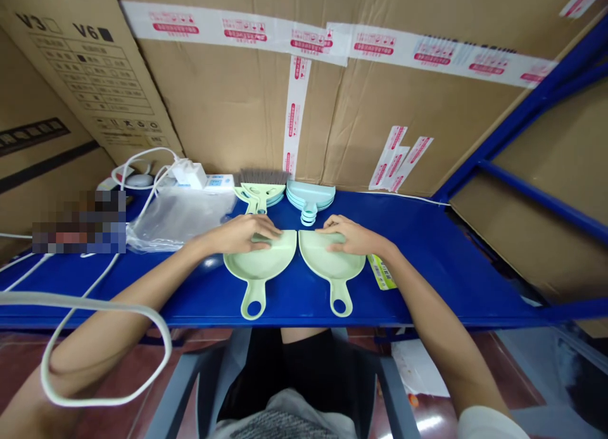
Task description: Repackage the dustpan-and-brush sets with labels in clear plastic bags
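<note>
Two pale green dustpans lie side by side on the blue table, handles toward me. My left hand (251, 234) rests on the upper edge of the left dustpan (259, 266), fingers curled over it. My right hand (349, 235) is in the same way on the right dustpan (336, 266), its fingers bent over the rim. Behind them stand a stack of light blue dustpans (311, 197) and, to its left, green brushes (259, 195) with dark bristles. A yellow-green card (382, 273) lies beside the right dustpan, partly under my right wrist.
Clear plastic bags (185, 214) lie at the left of the blue table (427, 255), with a white power strip (219, 181) and plugs behind. A white cable (166, 344) loops over my left forearm. Cardboard (228, 103) walls the back; a blue metal frame (532, 198) stands right.
</note>
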A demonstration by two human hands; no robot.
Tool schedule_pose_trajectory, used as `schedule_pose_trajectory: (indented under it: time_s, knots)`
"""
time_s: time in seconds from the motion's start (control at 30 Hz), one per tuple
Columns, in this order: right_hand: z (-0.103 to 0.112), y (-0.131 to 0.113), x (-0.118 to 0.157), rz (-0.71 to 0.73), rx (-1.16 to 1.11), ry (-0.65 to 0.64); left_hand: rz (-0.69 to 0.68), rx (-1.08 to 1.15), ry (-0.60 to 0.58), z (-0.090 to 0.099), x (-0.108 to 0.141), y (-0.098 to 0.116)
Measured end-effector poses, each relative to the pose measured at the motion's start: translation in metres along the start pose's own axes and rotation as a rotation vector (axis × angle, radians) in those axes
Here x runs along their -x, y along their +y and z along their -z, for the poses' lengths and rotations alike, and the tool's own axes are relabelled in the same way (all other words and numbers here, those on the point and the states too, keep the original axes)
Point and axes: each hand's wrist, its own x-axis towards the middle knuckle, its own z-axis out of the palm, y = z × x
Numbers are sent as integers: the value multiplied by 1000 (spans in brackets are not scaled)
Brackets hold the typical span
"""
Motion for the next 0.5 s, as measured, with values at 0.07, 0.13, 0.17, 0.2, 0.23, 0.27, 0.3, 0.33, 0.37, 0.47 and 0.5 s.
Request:
schedule_pose_trajectory:
  time_s: [0.07, 0.13, 0.17, 0.2, 0.23, 0.27, 0.3, 0.33, 0.37, 0.47, 0.5]
  knots:
    - [13, 9, 12, -51, -19, 58, -5, -8, 5, 2, 0, 0]
    - [31, 24, 30, -167, -28, 180, -16, 10, 31, 5, 0, 1]
    - [40, 32, 40, -246, 13, 239, -24, 25, 50, 6, 0, 2]
    - [47, 40, 49, -314, 42, 245, -33, 39, 71, 7, 0, 4]
    - [53, 46, 56, -364, 33, 209, -38, 52, 95, 8, 0, 5]
    - [57, 50, 63, -394, 12, 147, -40, 60, 122, 9, 0, 7]
    - [59, 52, 66, -408, -25, 74, -36, 63, 151, 9, -1, 9]
    - [59, 52, 68, -416, -68, 8, -29, 59, 176, 9, -1, 11]
    - [58, 51, 69, -424, -104, -43, -18, 50, 195, 9, -2, 12]
    - [52, 41, 64, -462, -149, -98, 14, 12, 197, 6, -3, 13]
    - [50, 38, 63, -471, -151, -99, 22, 7, 195, 5, -4, 13]
